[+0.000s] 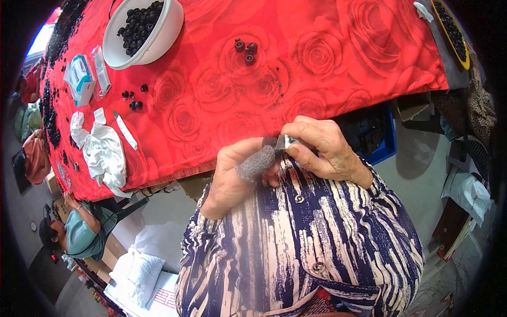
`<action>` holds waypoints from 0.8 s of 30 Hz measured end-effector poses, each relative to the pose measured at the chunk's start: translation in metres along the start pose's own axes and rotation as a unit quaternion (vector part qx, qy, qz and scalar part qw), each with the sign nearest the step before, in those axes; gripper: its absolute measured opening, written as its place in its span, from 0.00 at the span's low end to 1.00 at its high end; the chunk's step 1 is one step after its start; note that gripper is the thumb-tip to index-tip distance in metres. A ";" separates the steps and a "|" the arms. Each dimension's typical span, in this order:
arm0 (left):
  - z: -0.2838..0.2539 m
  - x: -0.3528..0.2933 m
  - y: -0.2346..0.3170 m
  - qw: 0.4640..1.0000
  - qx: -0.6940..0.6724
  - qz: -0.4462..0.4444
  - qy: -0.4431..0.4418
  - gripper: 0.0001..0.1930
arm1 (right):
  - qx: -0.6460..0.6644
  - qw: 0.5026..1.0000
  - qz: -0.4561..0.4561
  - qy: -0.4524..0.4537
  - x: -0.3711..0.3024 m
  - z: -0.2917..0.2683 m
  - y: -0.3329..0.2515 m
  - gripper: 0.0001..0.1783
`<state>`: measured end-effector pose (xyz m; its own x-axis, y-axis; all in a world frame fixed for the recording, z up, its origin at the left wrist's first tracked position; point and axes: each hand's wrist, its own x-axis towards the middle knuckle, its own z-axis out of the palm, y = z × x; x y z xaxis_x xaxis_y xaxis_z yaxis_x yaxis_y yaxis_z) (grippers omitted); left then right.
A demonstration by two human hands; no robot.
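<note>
My left hand is closed in front of my chest, with a fuzzy grey cover over one digit. Between its fingers sits a small dark piece, mostly hidden. My right hand pinches a short metal blade between thumb and forefinger, its edge against or very near the dark piece. Both hands meet just off the table's near edge. Beyond them on the red rose-patterned cloth lie a few small black ring-shaped parts, with dark crumbs scattered close by.
A white bowl of black parts stands at the far left. Nearby are a blue-white box, a white-handled cutter and white gloves. A yellow-rimmed tray is far right. A person in teal works at left.
</note>
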<state>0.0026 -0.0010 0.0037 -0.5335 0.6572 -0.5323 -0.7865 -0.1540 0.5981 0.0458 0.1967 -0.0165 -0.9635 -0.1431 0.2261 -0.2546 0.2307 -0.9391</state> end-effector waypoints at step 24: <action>-0.004 0.006 0.002 1.000 -0.018 0.016 -0.003 0.13 | -0.013 0.997 0.074 0.022 0.001 0.000 -0.004 0.10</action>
<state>-0.0029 -0.0002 -0.0006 -0.5567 0.6563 -0.5092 -0.7795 -0.2009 0.5932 0.0456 0.1960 -0.0124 -0.9931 -0.0645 0.0978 -0.1118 0.2710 -0.9561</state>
